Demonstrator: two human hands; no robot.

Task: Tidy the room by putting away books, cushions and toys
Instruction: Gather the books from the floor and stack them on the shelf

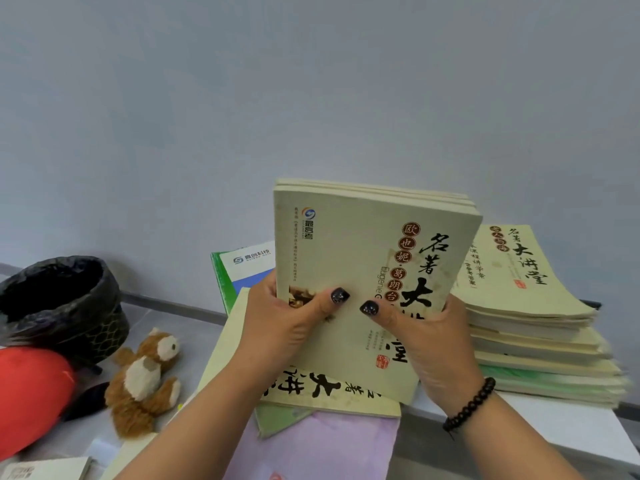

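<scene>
Both hands are on one small bundle of books (367, 258), held upright off the desk (568, 431), front cover facing the camera.

Left hand (277, 327) grips the bundle's left edge; its thumb lies across the cover and the other fingers are hidden behind, curled round it. Right hand (426, 334), with a bead bracelet (467, 405) on the wrist, grips the right edge the same way, thumb on the cover. Both sets of fingers are clamped on the bundle, neither is free.

Long axis: roughly vertical, tilted a little clockwise, with the top edge leaning away. At least three books are in the bundle, judging by the page edges at the top.

Key relation: the stack of books (540, 327) sits just right of the right fingers, about level with them, lying flat, its top cover matching the bundle's series. The right hand is nearer to it. Likely next move is to tip the bundle flat and set it on that stack, carrying rightward.

Below the fingers, more books (329, 389) lie flat and loose, and a pink sheet (329, 445) sits under them. Behind the left fingers a green-and-blue book (242, 268) leans at the wall.

Well left of the left fingers: plush toy (145, 379), black bin (59, 306), red cushion (31, 393). All are apart from the hands and not yet put away.

Risk: the stack's right side looks ragged, so added weight could make it slide.
</scene>
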